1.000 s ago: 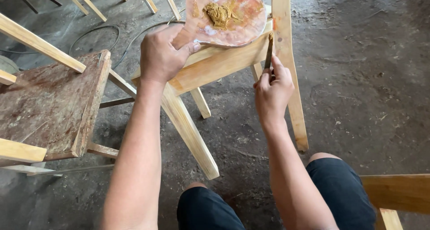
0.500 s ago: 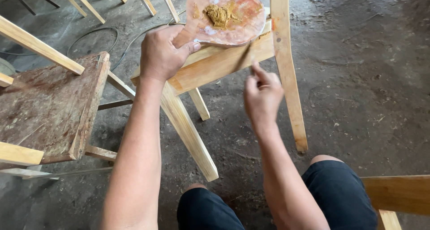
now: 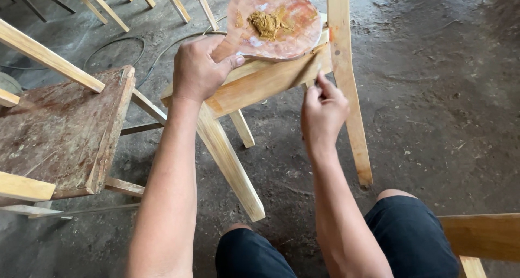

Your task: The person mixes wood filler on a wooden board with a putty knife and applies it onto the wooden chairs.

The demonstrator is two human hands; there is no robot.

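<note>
Hands meet at our wooden frame (image 3: 271, 83): left hand (image 3: 200, 69) clenched around the paddle (image 3: 273, 21); right hand (image 3: 323, 107) pinches beneath the rail's right end.

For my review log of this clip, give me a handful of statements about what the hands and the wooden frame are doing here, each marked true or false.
1. The left hand grips the handle of a round paddle that carries a lump of tan putty. True.
2. The paddle lies flat on the floor. False: it is held up, resting on the wooden frame.
3. The right hand is pressed against the frame's rail near the upright leg. True.
4. The right hand holds a hammer. False: no hammer shows; any small tool in its fingers is too hidden to tell.
5. The stained stool stands to the person's right. False: it stands to the left.
</note>
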